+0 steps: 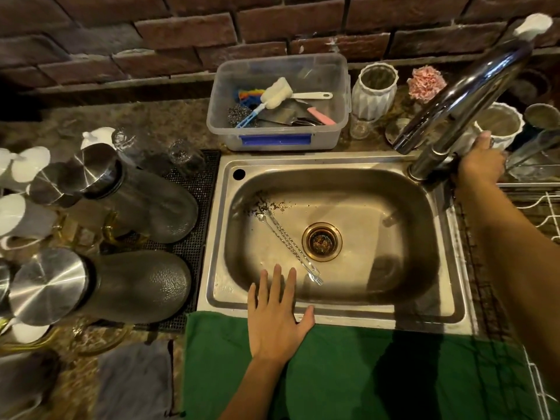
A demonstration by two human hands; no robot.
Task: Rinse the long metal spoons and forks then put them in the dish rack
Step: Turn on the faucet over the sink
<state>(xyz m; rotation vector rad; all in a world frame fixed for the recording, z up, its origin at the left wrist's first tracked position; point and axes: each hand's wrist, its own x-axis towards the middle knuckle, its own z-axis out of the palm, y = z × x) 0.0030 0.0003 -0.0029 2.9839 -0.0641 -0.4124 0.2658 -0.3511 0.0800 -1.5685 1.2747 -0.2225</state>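
Long thin metal spoons and forks lie together diagonally on the floor of the steel sink, just left of the drain. My left hand rests flat on the sink's front rim, fingers straight and reaching over the basin, a little short of the fork ends. My right hand is at the base of the chrome tap, fingers curled around the tap's handle, which the hand mostly hides. No water is visibly running. The wire dish rack is at the right edge.
A clear plastic tub of brushes and scourers stands behind the sink. Steel-lidded glass jars and upturned glasses sit on a black mat at left. White vases stand at back right. A green cloth covers the front counter.
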